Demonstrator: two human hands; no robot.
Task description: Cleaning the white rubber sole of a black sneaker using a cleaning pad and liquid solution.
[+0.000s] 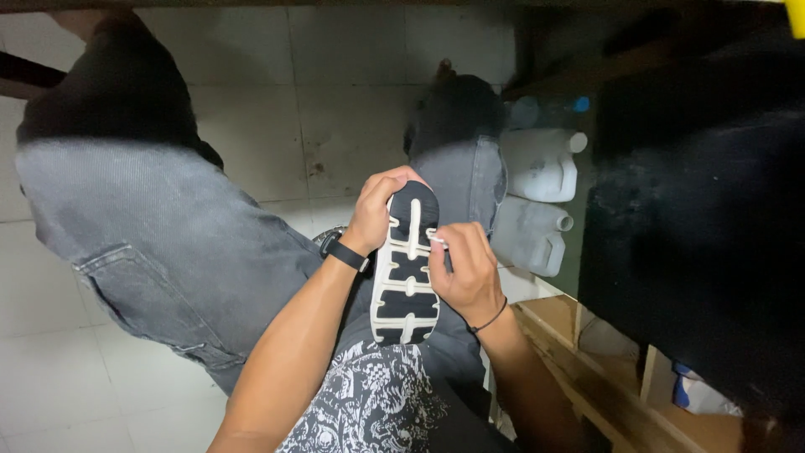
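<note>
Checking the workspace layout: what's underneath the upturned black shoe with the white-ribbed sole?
Under the black shoe with the white-ribbed sole lie grey jeans and a black-and-white patterned shirt. The left hand grips its toe; the right hand pinches its edge. Its upper is hidden.

overall: dim indoor shot; light reaches the middle and left, falls off hard to the right
brightest: pale floor tiles (50,369) at lower left; white jugs (541,164) mildly lit, no blown glare
darkest: black mass (696,235) at right, almost no detail; top edge also near black
shadows: soft, no sharp cast edges; dark feet blend into gloom at top
focus: shoe sole (406,264) and both hands, left hand (377,210) and right hand (465,273), fairly sharp; tread pattern readable
noise: grain visible in dark zones; jeans texture slightly smeared
distortion: wide-angle stretch; legs splay outward, tile lines bend near edges
corner: blurred yellow bit (797,17) at top right, out of focus
</note>
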